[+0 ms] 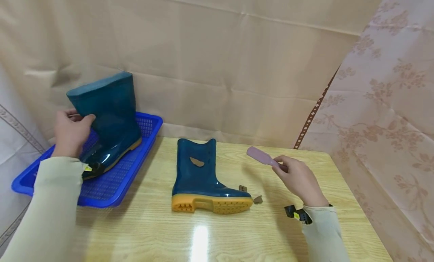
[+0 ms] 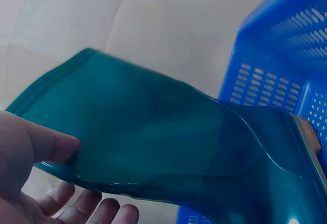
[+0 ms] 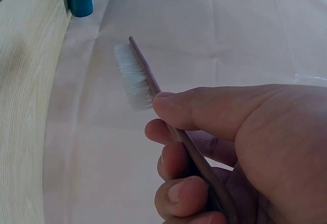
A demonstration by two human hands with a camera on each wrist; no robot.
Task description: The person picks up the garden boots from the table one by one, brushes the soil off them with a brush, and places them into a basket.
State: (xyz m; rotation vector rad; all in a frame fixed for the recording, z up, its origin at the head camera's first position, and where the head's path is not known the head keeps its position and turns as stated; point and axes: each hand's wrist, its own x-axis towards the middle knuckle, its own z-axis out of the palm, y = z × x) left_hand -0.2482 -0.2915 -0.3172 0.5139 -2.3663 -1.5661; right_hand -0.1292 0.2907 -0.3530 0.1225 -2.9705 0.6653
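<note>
One dark teal rain boot (image 1: 112, 111) stands tilted in the blue basket (image 1: 122, 190). My left hand (image 1: 72, 132) grips the side of its shaft, and in the left wrist view the thumb (image 2: 56, 145) lies on the rubber. A second rain boot (image 1: 196, 175) with a yellow sole lies on its side on the table, a brown patch (image 1: 196, 162) on its shaft. My right hand (image 1: 300, 179) holds a brush (image 1: 259, 155) with a purple back above the table, right of that boot. White bristles (image 3: 134, 76) show in the right wrist view.
Brown crumbs or flakes (image 1: 258, 199) lie by the toe of the lying boot. The wooden table (image 1: 237, 235) meets a beige cloth (image 1: 220, 66) at the back. A flowered cloth (image 1: 390, 122) hangs along the right side.
</note>
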